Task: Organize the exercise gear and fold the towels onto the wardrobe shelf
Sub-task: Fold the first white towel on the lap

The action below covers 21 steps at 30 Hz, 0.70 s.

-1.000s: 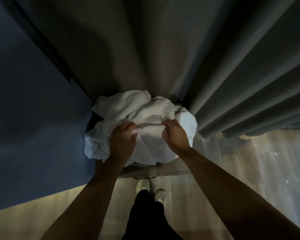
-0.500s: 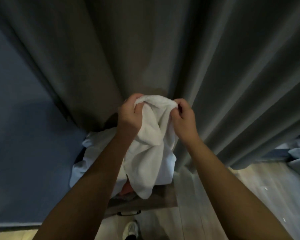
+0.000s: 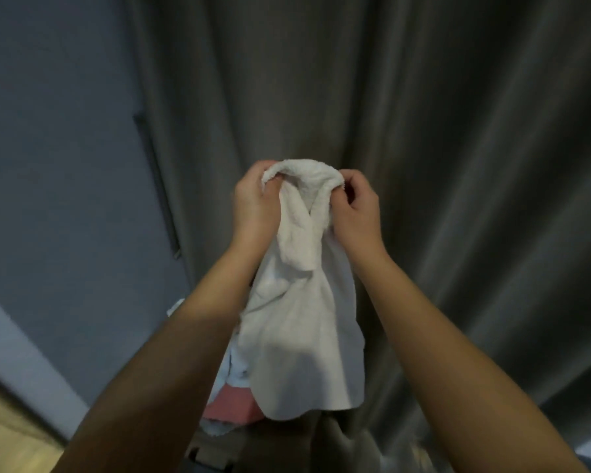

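- Lifted off pile (image 3: 219,430) since 1 s ago: white towel (image 3: 304,336), now hanging free.
- Top edge pinched in curled fingers of L hand (image 3: 253,206) & R hand (image 3: 357,215).
- Prob. ready to spread, then fold.

PLACE: a home room is indicated | a long grey curtain (image 3: 440,148) is hung in folds | blue-grey wall (image 3: 48,165) at left | pale wood floor (image 3: 7,435) below | a white towel (image 3: 301,322) is held up

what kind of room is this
Likely a bedroom or dressing area: a long grey curtain hangs ahead, a blue-grey panel with a long handle stands left, and the left hand and right hand hold up a white towel.
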{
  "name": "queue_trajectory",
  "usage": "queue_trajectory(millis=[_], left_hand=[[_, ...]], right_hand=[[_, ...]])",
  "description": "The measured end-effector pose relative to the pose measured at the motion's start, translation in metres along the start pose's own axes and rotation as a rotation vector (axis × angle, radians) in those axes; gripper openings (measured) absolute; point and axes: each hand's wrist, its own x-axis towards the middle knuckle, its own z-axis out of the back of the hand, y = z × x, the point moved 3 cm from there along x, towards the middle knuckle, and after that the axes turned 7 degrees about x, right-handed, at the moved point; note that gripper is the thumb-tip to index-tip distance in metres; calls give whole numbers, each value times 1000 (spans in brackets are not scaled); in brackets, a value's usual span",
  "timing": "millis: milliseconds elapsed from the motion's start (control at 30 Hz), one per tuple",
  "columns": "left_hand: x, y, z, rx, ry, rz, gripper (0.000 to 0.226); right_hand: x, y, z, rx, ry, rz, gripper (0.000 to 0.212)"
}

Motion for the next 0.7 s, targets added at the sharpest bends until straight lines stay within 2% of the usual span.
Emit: queue_trajectory(millis=[100,200,300,467,633,700], left_hand=[[5,-27,10,66,-17,-7,17],[7,-35,11,151,81,22,16],[-4,-26,7,163,225,52,17],[-27,26,14,121,324,267,13],[-37,101,22,-33,442,569,15],[-40,141,27,32,474,617,10]], right_hand=[[6,14,-2,17,124,-43,9],[-5,1,-4,-108,290,-104,35],[-21,-27,-6,-175,349,-156,53],[-36,-72,-10,-247,333,-304,33],[-38,-116,-8,-436,392,-342,38],[-38,-129,-6,-532,426,-353,39]])
